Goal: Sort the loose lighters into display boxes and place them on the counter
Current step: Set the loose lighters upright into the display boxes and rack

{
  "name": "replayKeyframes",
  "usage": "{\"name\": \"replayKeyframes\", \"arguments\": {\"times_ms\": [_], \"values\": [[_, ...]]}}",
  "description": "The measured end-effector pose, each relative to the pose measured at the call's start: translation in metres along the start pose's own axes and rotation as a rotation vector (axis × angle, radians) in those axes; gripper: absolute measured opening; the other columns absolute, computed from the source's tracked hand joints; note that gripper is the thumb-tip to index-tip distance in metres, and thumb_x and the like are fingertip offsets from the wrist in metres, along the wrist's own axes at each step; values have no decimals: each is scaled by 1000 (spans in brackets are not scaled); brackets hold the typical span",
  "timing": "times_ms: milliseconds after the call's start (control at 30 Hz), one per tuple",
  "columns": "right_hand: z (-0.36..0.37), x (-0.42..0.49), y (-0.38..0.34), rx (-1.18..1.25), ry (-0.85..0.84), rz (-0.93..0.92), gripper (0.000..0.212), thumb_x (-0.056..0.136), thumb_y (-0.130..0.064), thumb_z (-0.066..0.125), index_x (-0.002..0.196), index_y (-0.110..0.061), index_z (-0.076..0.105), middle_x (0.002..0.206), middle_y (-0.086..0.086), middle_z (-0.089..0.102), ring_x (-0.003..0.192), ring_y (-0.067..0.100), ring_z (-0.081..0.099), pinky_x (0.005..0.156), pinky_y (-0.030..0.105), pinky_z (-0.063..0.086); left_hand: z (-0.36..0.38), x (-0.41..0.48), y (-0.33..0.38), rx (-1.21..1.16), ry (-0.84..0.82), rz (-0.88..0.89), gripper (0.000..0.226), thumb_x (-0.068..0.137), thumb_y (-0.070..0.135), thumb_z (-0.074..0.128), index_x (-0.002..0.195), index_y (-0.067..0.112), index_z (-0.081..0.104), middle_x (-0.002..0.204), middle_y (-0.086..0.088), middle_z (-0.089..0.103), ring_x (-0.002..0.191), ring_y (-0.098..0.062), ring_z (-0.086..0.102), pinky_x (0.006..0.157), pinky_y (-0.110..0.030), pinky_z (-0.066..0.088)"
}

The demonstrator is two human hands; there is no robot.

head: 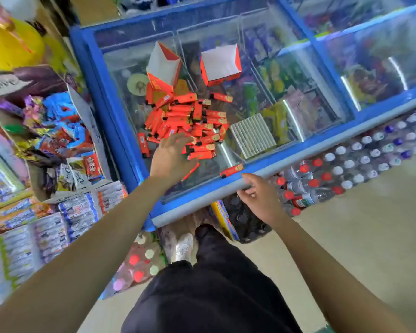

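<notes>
**Sorting barely begun: both boxes show empty, the pile is whole**

Nearest, the right hand (259, 195) sits at the grey front rail (322, 145) of the freezer. Its thumb lies over the top and its fingers curl beneath, so it seems to grip the rail to steady the body rather than carry a lighter.

Just beyond, the left hand (171, 157) reaches palm down over the glass counter (127, 66). Its fingers are spread and relaxed and hold nothing. The fingertips are blurred where they meet the near edge of the lighter pile (190, 121).

The red lighters lie in one loose heap in the middle of the glass, crossing each other at every angle. A few strays lie apart from it:
- one stray lighter (231, 170) lies close to the rail;
- another (142, 144) lies left of the hand;
- another (221, 97) lies at the far right edge of the heap.

Farther back are two red display boxes with white insides. The left box (163, 66) is tipped and touches the far edge of the pile. The right box (220, 66) stands a little apart from the heap. No lighter shows in either one.

By my reading, nothing is sorted yet. The boxes are already on the counter, and the work left is to gather the lighters, line them up and fill both boxes. The first handful appears about to be taken.
</notes>
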State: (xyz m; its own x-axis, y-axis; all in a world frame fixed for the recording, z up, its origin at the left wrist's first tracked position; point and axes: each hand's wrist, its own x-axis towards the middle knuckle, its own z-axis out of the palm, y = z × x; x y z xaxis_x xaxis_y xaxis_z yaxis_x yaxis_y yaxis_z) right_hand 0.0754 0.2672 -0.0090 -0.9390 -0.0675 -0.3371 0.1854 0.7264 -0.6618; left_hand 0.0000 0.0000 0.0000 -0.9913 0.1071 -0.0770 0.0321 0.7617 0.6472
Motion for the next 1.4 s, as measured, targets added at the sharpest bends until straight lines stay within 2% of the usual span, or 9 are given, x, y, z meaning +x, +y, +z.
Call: {"name": "replayKeyframes", "arguments": {"times_ms": [167, 300, 467, 667, 933, 1000, 1133, 1233, 1400], "values": [[3, 63, 7, 27, -54, -91, 65, 84, -24, 77, 142, -21, 48, 132, 5, 47, 100, 17, 64, 85, 42, 56, 22, 34, -17, 360, -118, -142, 77, 80, 48, 72, 149, 32, 41, 155, -6, 35, 136, -40, 32, 107, -58, 37], [12, 110, -5, 56, -134, -140, 67, 87, -31, 75, 145, -25, 43, 144, 2, 35, 116, 20, 56, 92, 43, 54, 26, 46, -27, 483, -92, -126, 71, 80, 38, 76, 144, 32, 47, 143, -9, 44, 121, -41, 42, 94, -57, 46], [27, 157, -37, -93, -146, -251, 62, 88, -33, 73, 144, -23, 48, 152, 0, 36, 140, 17, 33, 114, 33, 31, 24, 49, -46, 333, 44, -109, 57, 76, 0, 72, 130, 16, 62, 127, -15, 55, 104, -42, 53, 79, -53, 54], [40, 185, -58, -308, -91, -355, 41, 85, -27, 73, 124, -21, 62, 126, 0, 51, 114, 24, 55, 89, 40, 55, 13, 37, -53, 172, 162, -174, 39, 82, 8, 76, 120, 13, 69, 112, -4, 65, 99, -27, 64, 77, -38, 54], [40, 193, -66, -432, -142, -404, 27, 83, -32, 77, 103, -15, 69, 110, 4, 59, 110, 29, 54, 73, 42, 57, 2, 28, -52, -74, 109, -524, 29, 85, 21, 75, 113, 27, 71, 88, 14, 67, 76, -2, 62, 80, -27, 55], [39, 191, -66, -374, -196, -387, 24, 85, -33, 75, 101, -16, 69, 108, 2, 61, 115, 26, 52, 74, 44, 56, -1, 25, -49, -83, 90, -529, 25, 88, 25, 74, 113, 27, 72, 88, 14, 68, 76, -2, 62, 80, -27, 56], [28, 181, -76, -21, -222, -213, 21, 90, -28, 72, 106, -16, 66, 96, -9, 61, 95, 18, 63, 80, 36, 53, -12, 31, -45, -234, 83, -548, 34, 86, 16, 74, 118, 29, 69, 82, 10, 57, 72, 1, 56, 72, -6, 41], [21, 169, -81, 201, -324, -88, 40, 94, -25, 68, 130, -16, 56, 113, -14, 59, 104, 7, 58, 87, 17, 45, -21, 36, -37, -499, 74, -630, 29, 83, 14, 77, 109, 26, 73, 73, 7, 60, 65, -4, 58, 70, -22, 47], [23, 158, -74, 514, -391, 70, 26, 90, -21, 71, 114, -21, 61, 96, -3, 70, 93, 20, 68, 86, 44, 54, -29, 43, -19, -1079, 137, -784, 19, 91, 12, 72, 104, 5, 59, 106, -31, 68, 94, -43, 70, 86, -57, 56]]}}
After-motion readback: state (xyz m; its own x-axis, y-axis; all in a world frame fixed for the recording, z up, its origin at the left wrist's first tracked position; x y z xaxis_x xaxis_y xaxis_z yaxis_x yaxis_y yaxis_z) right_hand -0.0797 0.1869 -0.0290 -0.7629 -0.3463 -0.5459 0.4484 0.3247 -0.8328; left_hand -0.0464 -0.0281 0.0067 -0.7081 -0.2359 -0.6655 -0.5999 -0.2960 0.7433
